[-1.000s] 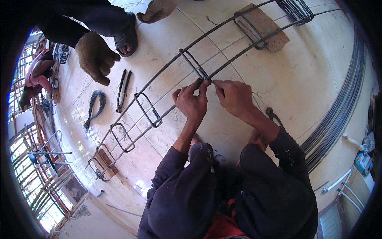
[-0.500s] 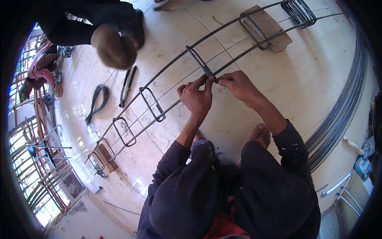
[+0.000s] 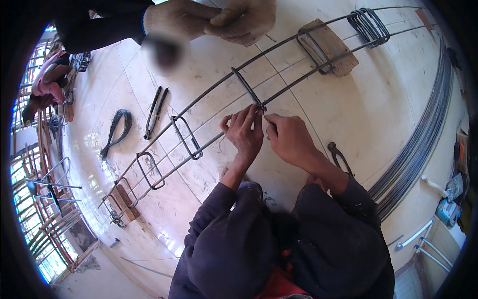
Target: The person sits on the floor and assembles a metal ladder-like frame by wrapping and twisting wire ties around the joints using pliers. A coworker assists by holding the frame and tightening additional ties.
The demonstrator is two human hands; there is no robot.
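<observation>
A long cage of thin steel bars (image 3: pixel 294 83) runs from lower left to upper right in front of me. The fingertips of my left hand (image 3: pixel 243 132) are closed at the near corner of a rectangular stirrup (image 3: pixel 245 84), where it meets the near bar. Just right of that corner, my right hand (image 3: pixel 291 139) is curled in a pinch on what looks like a thin tie wire, mostly hidden by the fingers. More stirrups (image 3: pixel 186 137) stand spaced along the cage to the left. Several others (image 3: pixel 368 27) are bunched at its right end.
Bricks (image 3: pixel 341 57) prop the cage. Long-handled cutters (image 3: pixel 156 112) and a wire bundle (image 3: pixel 117 132) lie beyond it. Pincers (image 3: pixel 340 158) lie by my right forearm, loose rods (image 3: pixel 418 144) farther right. A co-worker's gloved hands (image 3: pixel 214 22) reach in above; another person (image 3: pixel 50 84) crouches far left.
My right hand has shifted slightly down and left, its fingers more curled. The co-worker's gloved hands have come in at the top. Pincers now show beside my right forearm.
</observation>
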